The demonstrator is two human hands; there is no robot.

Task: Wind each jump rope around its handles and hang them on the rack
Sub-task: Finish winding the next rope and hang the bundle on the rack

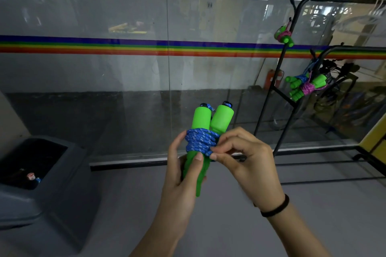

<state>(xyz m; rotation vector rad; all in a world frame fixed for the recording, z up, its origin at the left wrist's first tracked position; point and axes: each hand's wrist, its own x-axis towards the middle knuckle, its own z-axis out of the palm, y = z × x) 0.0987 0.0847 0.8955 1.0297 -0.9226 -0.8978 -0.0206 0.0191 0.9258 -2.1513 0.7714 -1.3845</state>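
Two bright green handles (211, 119) stand upright side by side in front of me, bound by several turns of blue speckled rope (200, 141). My left hand (179, 175) grips the lower part of the handles, thumb on the front. My right hand (244, 160) pinches the rope at the right edge of the coil with thumb and forefinger. The black metal rack (286, 73) stands at the right. A wound pink-roped bundle (285, 36) hangs high on it, and a blue one (297, 81) and a pink one (311, 86) hang lower.
A glass wall with a rainbow stripe (146, 48) runs across ahead. A dark grey bin (62, 173) with a few items inside stands at the lower left. Grey floor lies below my hands. A yellow-edged object (373, 137) sits at the far right.
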